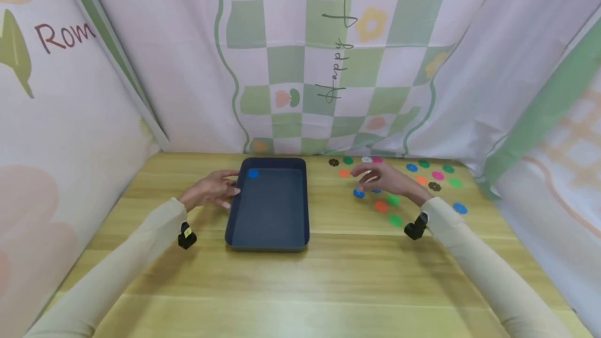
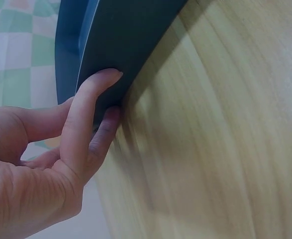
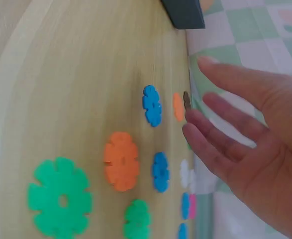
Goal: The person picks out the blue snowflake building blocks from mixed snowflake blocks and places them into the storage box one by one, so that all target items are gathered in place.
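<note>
A dark blue rectangular tray (image 1: 268, 213) lies on the wooden table, with one blue disc (image 1: 253, 173) inside near its far left corner. My left hand (image 1: 213, 188) is at the tray's left side. In the left wrist view its fingertips (image 2: 106, 77) rest against the outer wall. My right hand (image 1: 387, 179) hovers over scattered flower-shaped plastic discs, fingers loosely bent and nothing held. Below it in the head view are a blue flower disc (image 1: 359, 193) and an orange one (image 1: 381, 206). A green notched disc (image 3: 61, 196) shows large in the right wrist view.
More discs spread across the table's right side, among them a brown one (image 1: 434, 186), a pink one (image 1: 438, 175) and a blue one (image 1: 460, 208). A checkered curtain (image 1: 324, 67) hangs along the table's far edge, with pale cloth on both sides.
</note>
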`<action>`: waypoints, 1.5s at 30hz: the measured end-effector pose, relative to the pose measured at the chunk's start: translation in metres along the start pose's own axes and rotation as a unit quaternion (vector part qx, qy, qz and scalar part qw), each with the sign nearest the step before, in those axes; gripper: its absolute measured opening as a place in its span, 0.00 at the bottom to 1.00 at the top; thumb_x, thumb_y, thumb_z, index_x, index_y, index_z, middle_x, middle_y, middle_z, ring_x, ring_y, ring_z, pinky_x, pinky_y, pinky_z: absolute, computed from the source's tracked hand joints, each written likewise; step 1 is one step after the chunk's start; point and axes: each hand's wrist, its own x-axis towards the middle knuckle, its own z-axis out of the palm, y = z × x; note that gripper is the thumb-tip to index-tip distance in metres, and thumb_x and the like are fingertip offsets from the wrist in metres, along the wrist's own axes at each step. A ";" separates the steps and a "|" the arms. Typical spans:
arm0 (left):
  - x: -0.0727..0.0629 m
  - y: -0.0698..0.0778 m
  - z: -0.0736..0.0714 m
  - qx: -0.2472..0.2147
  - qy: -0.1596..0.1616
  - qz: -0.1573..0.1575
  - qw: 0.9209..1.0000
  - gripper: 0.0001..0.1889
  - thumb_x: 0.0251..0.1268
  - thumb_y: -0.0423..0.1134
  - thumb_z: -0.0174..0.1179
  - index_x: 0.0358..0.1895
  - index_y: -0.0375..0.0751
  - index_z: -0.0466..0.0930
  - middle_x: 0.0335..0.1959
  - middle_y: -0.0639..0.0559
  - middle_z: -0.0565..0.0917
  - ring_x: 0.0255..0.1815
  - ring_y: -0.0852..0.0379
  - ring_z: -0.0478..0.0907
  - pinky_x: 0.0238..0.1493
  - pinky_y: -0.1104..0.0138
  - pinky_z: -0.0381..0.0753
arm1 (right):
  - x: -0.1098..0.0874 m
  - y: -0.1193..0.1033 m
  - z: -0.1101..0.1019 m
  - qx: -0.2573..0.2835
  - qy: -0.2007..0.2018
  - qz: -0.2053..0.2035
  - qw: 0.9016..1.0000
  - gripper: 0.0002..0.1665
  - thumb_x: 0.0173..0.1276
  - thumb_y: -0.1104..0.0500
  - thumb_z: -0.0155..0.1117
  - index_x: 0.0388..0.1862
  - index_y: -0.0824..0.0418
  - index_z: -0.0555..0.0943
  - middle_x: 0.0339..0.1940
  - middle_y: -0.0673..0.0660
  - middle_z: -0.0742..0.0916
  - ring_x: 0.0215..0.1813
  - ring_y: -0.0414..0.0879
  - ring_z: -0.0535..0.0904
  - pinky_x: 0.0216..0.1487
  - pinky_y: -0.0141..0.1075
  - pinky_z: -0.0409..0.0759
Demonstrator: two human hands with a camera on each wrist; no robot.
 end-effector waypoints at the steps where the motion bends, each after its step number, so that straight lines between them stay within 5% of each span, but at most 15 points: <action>1: 0.000 0.000 0.000 0.001 0.000 0.002 1.000 0.40 0.80 0.27 0.54 0.86 0.37 0.42 0.83 0.25 0.51 0.78 0.31 0.63 0.36 0.65 0.93 | -0.002 0.003 -0.001 0.006 -0.005 0.001 1.000 0.28 0.73 0.69 0.67 0.69 0.76 0.74 0.68 0.77 0.78 0.63 0.74 0.80 0.61 0.44 0.88; 6: 0.001 0.001 0.000 0.002 -0.004 0.005 1.000 0.40 0.80 0.28 0.54 0.86 0.36 0.41 0.83 0.24 0.50 0.79 0.30 0.63 0.37 0.65 0.93 | -0.011 0.019 0.003 0.024 -0.010 0.018 1.000 0.33 0.73 0.66 0.69 0.72 0.74 0.71 0.70 0.75 0.77 0.65 0.72 0.78 0.62 0.39 0.87; 10: 0.000 0.001 0.000 -0.001 -0.005 0.002 1.000 0.40 0.80 0.28 0.54 0.86 0.35 0.41 0.82 0.24 0.50 0.79 0.30 0.63 0.37 0.64 0.93 | -0.014 0.026 0.011 -0.007 -0.009 0.027 1.000 0.33 0.72 0.65 0.70 0.72 0.74 0.72 0.61 0.72 0.82 0.60 0.64 0.80 0.61 0.42 0.87; 16: 0.000 -0.001 0.001 -0.005 -0.001 -0.006 1.000 0.39 0.80 0.28 0.54 0.86 0.34 0.42 0.82 0.23 0.52 0.77 0.30 0.65 0.39 0.64 0.93 | -0.013 0.028 0.020 -0.056 0.016 0.024 0.998 0.28 0.69 0.65 0.73 0.65 0.73 0.78 0.53 0.67 0.85 0.54 0.59 0.83 0.59 0.53 0.87; 22: 0.001 -0.006 0.003 -0.001 -0.001 -0.006 1.000 0.39 0.80 0.28 0.54 0.85 0.34 0.43 0.81 0.22 0.53 0.77 0.29 0.66 0.40 0.63 0.93 | -0.014 0.029 0.026 -0.082 0.029 0.012 0.996 0.21 0.68 0.67 0.73 0.57 0.73 0.81 0.46 0.64 0.87 0.48 0.56 0.84 0.54 0.47 0.89; 30: -0.001 -0.001 0.003 0.006 0.006 -0.003 1.000 0.38 0.81 0.27 0.53 0.85 0.33 0.44 0.80 0.22 0.55 0.75 0.30 0.68 0.37 0.66 0.93 | -0.006 0.020 0.023 -0.138 0.009 -0.012 0.990 0.15 0.68 0.68 0.73 0.51 0.72 0.82 0.42 0.61 0.87 0.45 0.51 0.83 0.50 0.43 0.88; 39: -0.002 -0.006 0.006 -0.018 -0.007 0.045 0.999 0.39 0.80 0.28 0.54 0.85 0.33 0.44 0.82 0.23 0.52 0.77 0.28 0.64 0.43 0.60 0.94 | -0.004 0.008 0.020 -0.163 -0.005 0.016 0.986 0.12 0.70 0.67 0.72 0.50 0.69 0.81 0.41 0.59 0.85 0.42 0.49 0.79 0.45 0.43 0.84; 45: -0.003 -0.008 0.005 -0.001 0.006 0.036 0.999 0.39 0.80 0.29 0.55 0.85 0.34 0.45 0.81 0.23 0.53 0.77 0.28 0.65 0.42 0.60 0.94 | -0.002 0.004 0.027 -0.161 0.004 0.000 0.987 0.11 0.70 0.70 0.70 0.49 0.65 0.80 0.41 0.57 0.87 0.44 0.49 0.84 0.47 0.42 0.88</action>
